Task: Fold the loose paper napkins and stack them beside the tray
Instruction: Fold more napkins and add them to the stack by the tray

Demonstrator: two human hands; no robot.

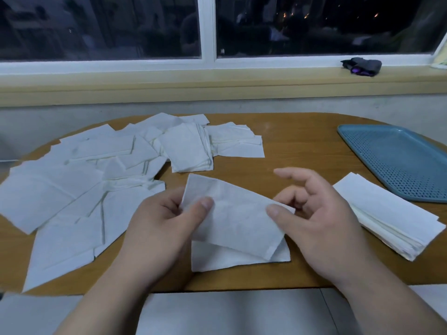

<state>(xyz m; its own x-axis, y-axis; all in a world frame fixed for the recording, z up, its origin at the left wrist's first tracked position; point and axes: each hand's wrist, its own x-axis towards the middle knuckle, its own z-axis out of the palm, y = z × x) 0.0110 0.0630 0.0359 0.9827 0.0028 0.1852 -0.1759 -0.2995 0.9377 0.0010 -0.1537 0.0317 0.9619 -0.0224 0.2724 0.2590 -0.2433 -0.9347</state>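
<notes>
Napkin [237, 221] pinched by left hand [157, 228] and right hand [321, 221]; loose pile [72, 189] left, folded stack [387, 218] beside tray [399, 155]

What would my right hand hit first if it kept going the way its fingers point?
The right hand, pinching the napkin, points away and leftward. Past bare table, the loose napkins at the far side come first, though it may pass above them; height is unclear.

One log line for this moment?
step: folding | left hand: pinches napkin | right hand: pinches napkin | folded stack: beside tray | loose napkins: on table
</notes>
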